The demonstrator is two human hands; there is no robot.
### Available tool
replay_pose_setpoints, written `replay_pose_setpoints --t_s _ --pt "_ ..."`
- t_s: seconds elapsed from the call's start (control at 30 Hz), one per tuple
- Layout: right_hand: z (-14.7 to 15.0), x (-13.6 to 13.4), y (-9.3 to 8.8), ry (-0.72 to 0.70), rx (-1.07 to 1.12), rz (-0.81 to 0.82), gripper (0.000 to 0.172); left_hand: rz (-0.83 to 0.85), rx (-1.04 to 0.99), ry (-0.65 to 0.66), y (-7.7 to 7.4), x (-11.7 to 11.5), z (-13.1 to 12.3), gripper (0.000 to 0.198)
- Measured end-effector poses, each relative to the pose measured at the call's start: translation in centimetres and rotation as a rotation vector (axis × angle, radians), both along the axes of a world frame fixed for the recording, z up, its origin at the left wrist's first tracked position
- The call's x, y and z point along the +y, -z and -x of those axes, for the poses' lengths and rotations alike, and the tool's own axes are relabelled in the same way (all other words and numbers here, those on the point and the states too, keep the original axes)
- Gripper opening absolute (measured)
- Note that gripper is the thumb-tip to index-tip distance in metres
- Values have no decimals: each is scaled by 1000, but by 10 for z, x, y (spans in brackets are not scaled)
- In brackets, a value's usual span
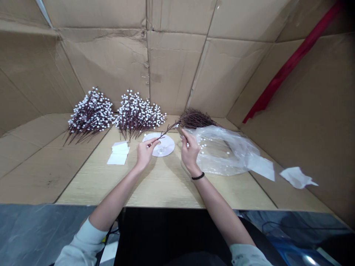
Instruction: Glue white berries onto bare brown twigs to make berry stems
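My left hand (144,152) is closed in a pinch on a thin dark brown twig (167,131) that slants up to the right above a white round disc (161,145). My right hand (190,150) hovers beside the twig's far end, fingers curled together, with a small white bead at the fingertips. Just right of that hand lies a clear plastic bag (225,151) with loose white beads in it. A pile of bare brown twigs (195,119) rests behind the bag.
Two bunches of twigs with white beads (89,113) (137,113) lie at the back left. White paper slips (118,153) sit left of the disc. Crumpled white paper (296,177) lies at the right. Cardboard walls (177,62) enclose the wooden table (155,184).
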State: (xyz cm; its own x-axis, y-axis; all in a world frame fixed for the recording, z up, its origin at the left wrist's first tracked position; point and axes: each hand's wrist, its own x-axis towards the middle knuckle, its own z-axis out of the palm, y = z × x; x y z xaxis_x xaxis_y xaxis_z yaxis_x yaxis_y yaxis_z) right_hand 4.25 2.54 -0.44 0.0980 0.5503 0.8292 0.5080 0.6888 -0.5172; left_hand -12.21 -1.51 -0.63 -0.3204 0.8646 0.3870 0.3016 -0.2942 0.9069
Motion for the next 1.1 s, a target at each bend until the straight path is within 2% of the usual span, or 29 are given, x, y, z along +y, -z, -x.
replay_pose_setpoints --t_s 0.23,0.37,0.43,0.53,0.67,0.77,0.87,1.1 --pt "-2 6 7 59 -130 -53 37 -22 -13 19 -1 -2 -1 30" --pt "-5 8 7 81 -173 -21 37 -37 -33 26 -1 -2 -1 29" --pt "-5 7 6 66 -120 16 36 -36 -31 22 -2 -2 -1 29" --pt "-5 7 3 -52 114 133 30 -30 -30 12 -3 -3 -1 28" --pt "-5 14 0 -403 572 432 23 -30 -30 -5 -5 -3 -1 27" --pt "-7 19 -3 -589 770 521 22 -22 -29 -13 -5 -3 -1 26" --pt "-10 21 -5 -642 775 471 16 -11 -22 -20 -5 -3 -1 28" --pt "-15 22 -7 -607 645 384 9 -8 11 -35 -6 -4 -1 28"
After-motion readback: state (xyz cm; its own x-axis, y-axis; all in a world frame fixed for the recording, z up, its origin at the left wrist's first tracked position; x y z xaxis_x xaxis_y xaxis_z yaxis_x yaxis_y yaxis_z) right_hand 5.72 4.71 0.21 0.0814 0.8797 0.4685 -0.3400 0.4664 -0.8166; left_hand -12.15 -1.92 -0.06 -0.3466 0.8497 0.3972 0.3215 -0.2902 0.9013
